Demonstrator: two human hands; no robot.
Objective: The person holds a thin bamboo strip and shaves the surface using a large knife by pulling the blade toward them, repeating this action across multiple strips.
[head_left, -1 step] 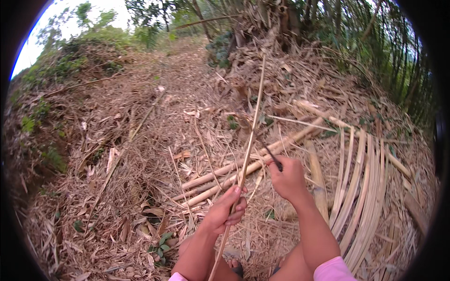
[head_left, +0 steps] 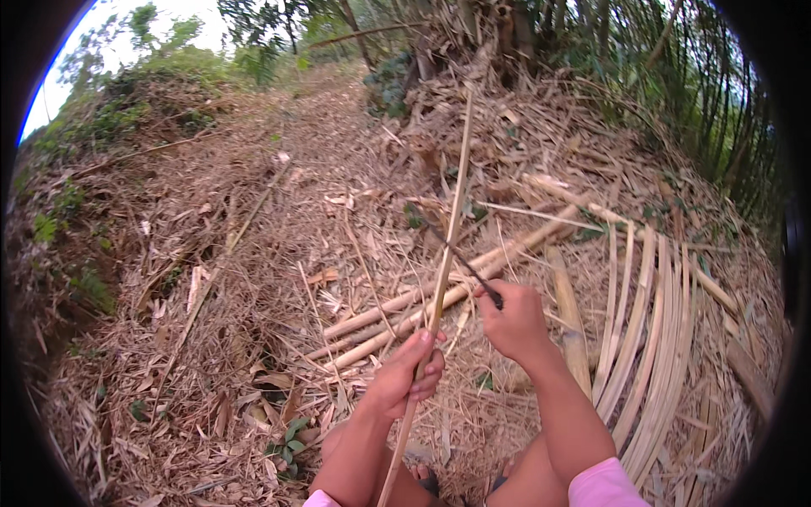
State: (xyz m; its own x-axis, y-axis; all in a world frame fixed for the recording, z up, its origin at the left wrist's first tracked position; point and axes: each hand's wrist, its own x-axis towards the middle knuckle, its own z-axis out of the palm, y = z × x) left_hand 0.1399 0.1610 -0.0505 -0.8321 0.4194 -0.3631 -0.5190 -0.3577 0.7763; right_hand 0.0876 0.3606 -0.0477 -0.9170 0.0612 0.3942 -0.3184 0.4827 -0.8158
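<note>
My left hand [head_left: 409, 376] is closed round a long, thin bamboo strip [head_left: 457, 198]. The strip slants up and away from near my lap, its far end above the litter-covered slope. In my right hand [head_left: 515, 321] is the dark handle of a knife [head_left: 476, 275]. Its narrow, dark blade points up and to the left and crosses the strip above my left hand. Whether the edge touches the strip, I cannot tell. My right hand is to the right of the strip, a little farther off than my left.
Beyond my hands, bamboo poles [head_left: 439, 306] lie across the ground. Several split bamboo strips [head_left: 650, 329] lie side by side at the right, their far ends by another pole [head_left: 583, 201]. A thick bamboo piece [head_left: 568, 313] is nearer. Dry leaves cover the slope; bamboo stems stand behind.
The knife blade has swung up and left, and now crosses the strip. The strip shows a broader face than before. My hands have barely moved.
</note>
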